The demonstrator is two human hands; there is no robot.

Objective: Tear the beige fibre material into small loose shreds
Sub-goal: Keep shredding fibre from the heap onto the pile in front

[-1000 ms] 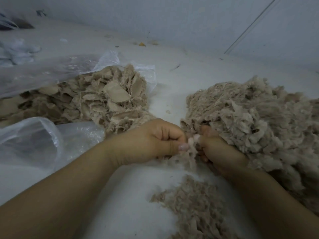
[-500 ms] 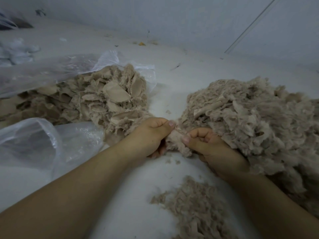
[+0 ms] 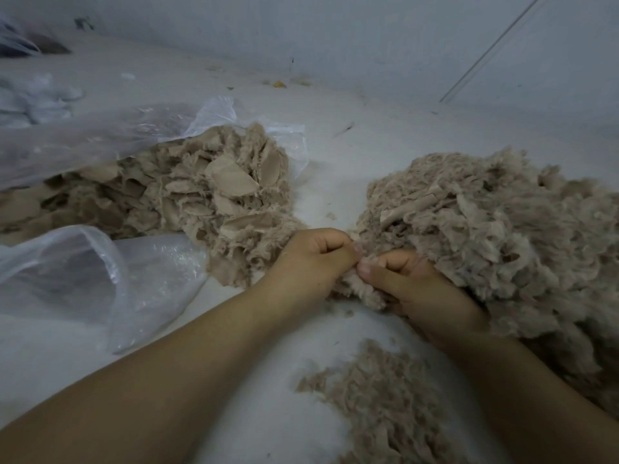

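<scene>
Change: against the picture from half a second ago, we see our left hand [image 3: 313, 262] turned more knuckles-up and both hands pressed closer together; the tuft [image 3: 360, 289] between them hangs lower, under the thumbs.
Left hand: fingers curled, pinching the upper end of the tuft at the thumb side.
Right hand [image 3: 413, 289]: thumb laid flat along the tuft, fingers curled below it, so it holds the same tuft; its back touches the shredded pile [image 3: 502, 236].
Beige fibre material: the tuft is in our hands, near the middle of the floor surface [image 3: 351, 155]; it touches the shredded pile, which fills the right side up to the right edge.
Unshredded stock [image 3: 207, 195]: flatter, larger flakes, spilling from the clear plastic bag [image 3: 100, 142] at the left side.
Small shreds [image 3: 378, 396]: a loose low heap close to the near edge, between our forearms.
Second bag [image 3: 100, 272]: clear plastic, open mouth, lying by the left edge in front of the stock.
Surface: white, dusty, with a few crumbs near the far edge.
Room: a pale wall [image 3: 368, 35] stands behind the far edge; a thin grey line runs slanted on it at the far right corner.
Writing: we can read none.
</scene>
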